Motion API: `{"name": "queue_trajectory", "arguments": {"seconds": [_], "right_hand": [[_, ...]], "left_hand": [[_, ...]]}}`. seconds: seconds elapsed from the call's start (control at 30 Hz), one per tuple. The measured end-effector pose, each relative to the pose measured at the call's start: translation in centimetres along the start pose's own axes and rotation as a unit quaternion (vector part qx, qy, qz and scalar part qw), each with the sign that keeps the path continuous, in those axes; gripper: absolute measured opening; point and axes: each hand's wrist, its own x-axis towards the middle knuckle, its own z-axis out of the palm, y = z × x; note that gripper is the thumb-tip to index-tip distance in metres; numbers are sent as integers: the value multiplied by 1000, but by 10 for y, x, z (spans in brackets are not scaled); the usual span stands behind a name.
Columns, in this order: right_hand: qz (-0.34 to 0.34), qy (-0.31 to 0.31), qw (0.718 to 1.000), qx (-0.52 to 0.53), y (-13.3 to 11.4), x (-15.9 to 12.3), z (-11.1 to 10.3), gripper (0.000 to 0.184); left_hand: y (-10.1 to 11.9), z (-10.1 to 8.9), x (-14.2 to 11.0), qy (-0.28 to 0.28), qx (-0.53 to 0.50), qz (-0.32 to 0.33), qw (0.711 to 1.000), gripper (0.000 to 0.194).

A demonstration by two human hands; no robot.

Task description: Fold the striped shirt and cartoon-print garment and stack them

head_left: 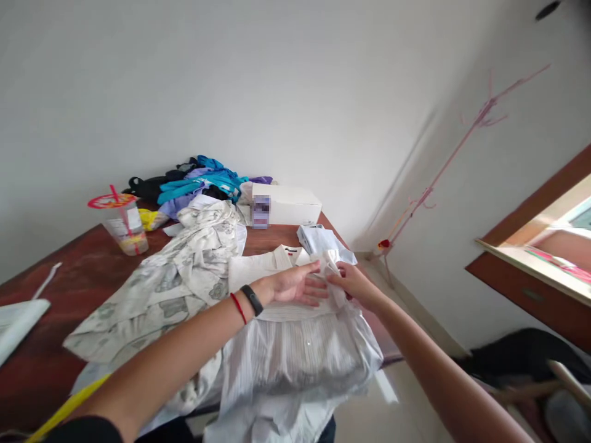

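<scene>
A white striped shirt point(286, 344) lies spread on the dark red table, its collar toward the wall and its lower part hanging over the front edge. My left hand point(298, 284) is over the shirt's chest, palm turned up and fingers stretched out, holding nothing. At the shirt's right side, my right hand point(353, 283) pinches a gathered piece of the white cloth. A black band and a red cord circle my left wrist. Beside the shirt on the left lies a crumpled white cloth with grey patterns point(184, 264).
A folded pale blue garment point(325, 240) lies past the shirt near a white box point(290, 205). Toward the wall is a heap of blue, purple and black clothes point(203, 181). A plastic cup with straw point(124, 221) stands left. A pink coat rack point(455, 151) leans in view at right.
</scene>
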Motion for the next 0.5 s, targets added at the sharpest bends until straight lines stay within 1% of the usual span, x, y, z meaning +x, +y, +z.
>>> {"name": "queue_trajectory", "arguments": {"seconds": [0.07,0.17,0.23,0.33,0.4,0.43,0.5], "right_hand": [[-5,-5,1000,-15,2,9,19,17],[-18,-29,999,-23,7,20,42,20],[-27,-37,999,-22,6,23,50,18],[-43,-24,998,-30,-7,26,59,18],[-51,-38,997,-35,-16,27,65,21],[-50,-60,996,-32,-19,28,68,23],[-45,-101,994,-19,-19,28,73,35]], "left_hand": [[-3,-4,8,-4,-6,14,1000,53],[-11,-13,10,15,15,56,998,49],[-15,-18,8,12,15,70,997,49],[-17,-24,9,4,6,71,997,44],[-16,-30,11,31,8,70,997,35],[-16,-34,13,50,10,69,996,31],[-17,-43,16,96,13,69,993,26]]}}
